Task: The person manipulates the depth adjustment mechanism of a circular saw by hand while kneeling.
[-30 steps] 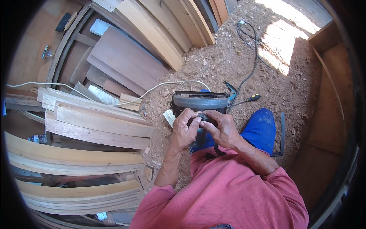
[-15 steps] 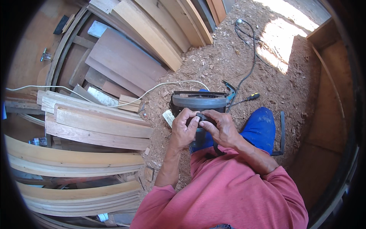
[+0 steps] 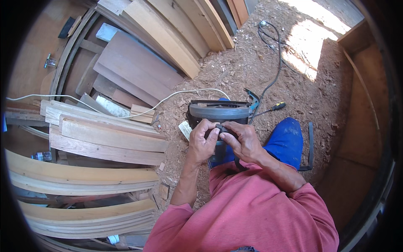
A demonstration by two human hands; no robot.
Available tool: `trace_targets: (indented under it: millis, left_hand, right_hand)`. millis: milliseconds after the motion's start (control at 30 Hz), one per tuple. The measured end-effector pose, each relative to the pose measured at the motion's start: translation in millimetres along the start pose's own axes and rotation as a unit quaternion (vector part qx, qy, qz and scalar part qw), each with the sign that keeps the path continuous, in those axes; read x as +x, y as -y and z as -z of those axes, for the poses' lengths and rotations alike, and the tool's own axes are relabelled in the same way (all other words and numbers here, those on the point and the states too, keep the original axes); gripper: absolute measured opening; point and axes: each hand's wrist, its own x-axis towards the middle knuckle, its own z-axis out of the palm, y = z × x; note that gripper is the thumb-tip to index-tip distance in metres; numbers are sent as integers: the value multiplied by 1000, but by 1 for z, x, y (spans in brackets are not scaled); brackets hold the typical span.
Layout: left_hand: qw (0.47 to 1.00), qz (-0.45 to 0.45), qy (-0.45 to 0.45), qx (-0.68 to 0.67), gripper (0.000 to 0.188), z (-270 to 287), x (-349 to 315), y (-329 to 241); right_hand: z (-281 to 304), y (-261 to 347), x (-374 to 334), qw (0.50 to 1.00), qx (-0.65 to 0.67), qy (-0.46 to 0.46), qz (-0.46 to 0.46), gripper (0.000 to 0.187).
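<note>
In my lap rests a dark power tool with a curved grey guard (image 3: 218,112), which looks like a circular saw. Over its near side my hands meet, thumbs almost touching. My left hand (image 3: 203,140) and my right hand (image 3: 244,142) are both closed, pinching a small black piece (image 3: 220,127) between thumbs and fingers. Whether that piece is attached to the tool is hidden by the fingers. Just right of the tool lie a teal-handled claw-like tool (image 3: 253,99) and a screwdriver (image 3: 277,106) with a black and yellow handle.
Stacked boards (image 3: 113,138) fill the left side, and more planks (image 3: 168,33) lean at the upper left. A white cable (image 3: 184,91) crosses behind the tool. Beyond, a dark cord (image 3: 280,50) runs over shavings-covered ground. A metal square (image 3: 311,147) lies by my right knee, near a wooden cabinet (image 3: 361,117).
</note>
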Motion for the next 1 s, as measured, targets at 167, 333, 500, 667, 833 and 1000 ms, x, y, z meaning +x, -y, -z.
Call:
trace_targets:
  millis: [167, 333, 500, 667, 833, 1000]
  left_hand:
    - [1000, -9, 1, -14, 12, 1, 0, 2]
    - [1000, -13, 3, -21, 13, 1, -1, 0]
    - [999, 11, -2, -49, 18, 0, -2, 1]
    - [995, 22, -31, -93, 20, -8, -4, 0]
    - [995, 5, -30, -98, 21, -6, -3, 3]
    - [997, -31, -9, -63, 16, -3, -1, -1]
  right_hand:
    - [3, -6, -2, 1000, 7, 5, 29, 42]
    - [8, 0, -4, 999, 45, 29, 11, 48]
    - [5, -12, -4, 998, 49, 16, 31, 43]
    - [3, -16, -3, 998, 56, 13, 28, 38]
    - [8, -10, -4, 998, 53, 14, 20, 34]
    - [1, -5, -1, 999, 28, -2, 17, 35]
